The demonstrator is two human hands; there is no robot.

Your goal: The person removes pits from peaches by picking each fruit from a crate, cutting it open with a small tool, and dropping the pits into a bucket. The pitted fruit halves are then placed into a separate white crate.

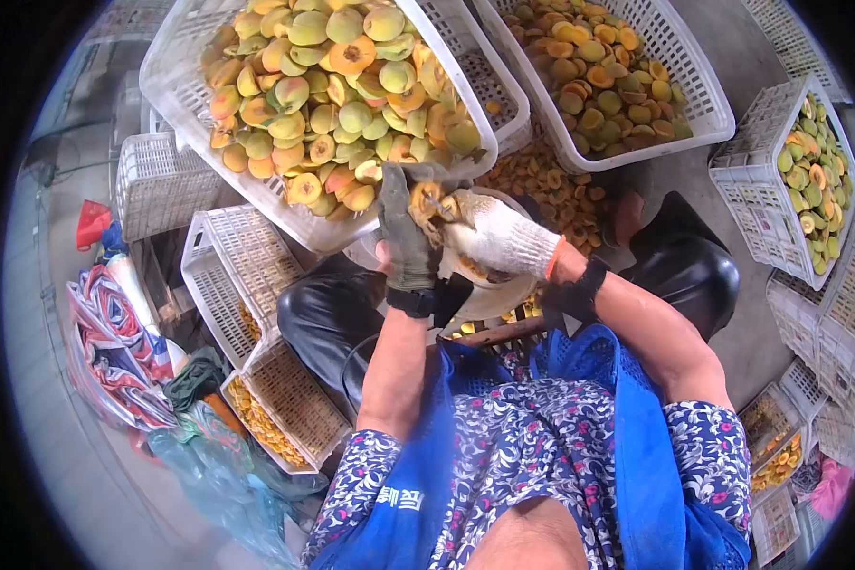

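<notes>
My left hand (408, 233), in a dark grey-green glove, is wrapped round a halved orange fruit (426, 201) near the front rim of a large white crate (489, 147) full of cut fruit. My right hand (499, 230), in a white knitted glove with an orange cuff, is closed right beside it. Its fingers meet the fruit around a small metallic tool (445, 203), mostly hidden by the glove. Below both hands is a pale basin (489, 296), partly covered by my right hand and wrist.
Another white crate (717, 128) of halved fruit stands at the upper right, with fruit pieces (541, 185) heaped on the floor below it. Fruit-filled crates (750, 176) line the right. At left are more crates (161, 190), striped cloth (114, 342) and plastic bags (218, 484).
</notes>
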